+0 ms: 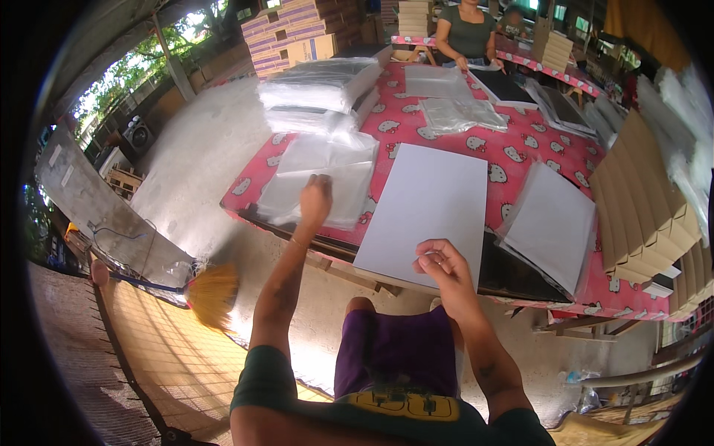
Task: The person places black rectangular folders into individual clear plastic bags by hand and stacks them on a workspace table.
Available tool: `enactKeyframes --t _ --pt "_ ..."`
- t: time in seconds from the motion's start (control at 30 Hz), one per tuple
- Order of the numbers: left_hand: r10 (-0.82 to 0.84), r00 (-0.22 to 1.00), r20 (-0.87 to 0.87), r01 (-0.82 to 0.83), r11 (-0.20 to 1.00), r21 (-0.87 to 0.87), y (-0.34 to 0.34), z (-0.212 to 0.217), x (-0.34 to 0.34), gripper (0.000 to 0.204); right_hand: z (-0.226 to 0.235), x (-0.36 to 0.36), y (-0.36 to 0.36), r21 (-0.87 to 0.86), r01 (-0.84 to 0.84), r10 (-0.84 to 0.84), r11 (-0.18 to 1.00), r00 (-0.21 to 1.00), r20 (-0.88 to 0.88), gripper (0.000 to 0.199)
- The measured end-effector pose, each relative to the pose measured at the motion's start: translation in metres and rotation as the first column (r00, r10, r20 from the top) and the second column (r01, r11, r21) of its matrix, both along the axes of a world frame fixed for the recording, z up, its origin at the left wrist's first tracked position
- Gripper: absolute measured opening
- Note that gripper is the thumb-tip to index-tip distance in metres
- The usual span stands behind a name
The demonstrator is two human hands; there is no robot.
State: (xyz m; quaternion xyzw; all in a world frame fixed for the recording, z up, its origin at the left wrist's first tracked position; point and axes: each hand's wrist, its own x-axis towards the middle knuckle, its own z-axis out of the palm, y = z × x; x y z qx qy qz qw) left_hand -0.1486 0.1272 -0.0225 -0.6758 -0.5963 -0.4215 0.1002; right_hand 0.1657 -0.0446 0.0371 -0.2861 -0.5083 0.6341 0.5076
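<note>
My left hand is over a pile of clear plastic sleeves at the table's near left. Its fingers are bent and pressed together on the top sleeve; the fingertips are partly hidden. My right hand hovers over the near end of a stack of white sheets, its thumb and fingers curled together, with nothing visible in them. The stack lies in front of me, close to the table's edge. Right of it rests a pile of white sheets in clear plastic.
Bundles of plastic-wrapped sleeves stand at the far left of the pink patterned table. Folded brown cartons line the right side. Across the table, another person handles a black sheet. A broom is at the lower left.
</note>
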Motion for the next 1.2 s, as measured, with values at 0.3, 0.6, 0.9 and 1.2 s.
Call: enactKeyframes --t 0.3,0.6,0.9,1.2 --pt "-0.653 0.612 0.446 0.746 0.663 -0.054 -0.154 0.076 0.144 0.033 -0.035 -0.028 0.022 -0.334 -0.113 -0.049 0.936 0.897 -0.44 0.032" --pt "-0.316 0.849 0.424 0.359 0.933 -0.023 -0.142 0.057 0.137 0.018 -0.023 -0.005 0.025 -0.219 0.213 -0.255 0.952 0.949 -0.187 0.02" --pt "-0.228 -0.25 0.941 0.463 0.825 0.323 -0.064 0.039 -0.038 0.018 -0.051 0.137 0.043 -0.246 0.138 -0.258 0.959 0.78 -0.57 0.019" --pt "0.007 1.0 0.0 -0.007 0.997 0.074 -0.04 0.079 -0.025 0.027 0.008 0.123 0.035 -0.097 0.523 -0.525 0.847 0.794 -0.306 0.023"
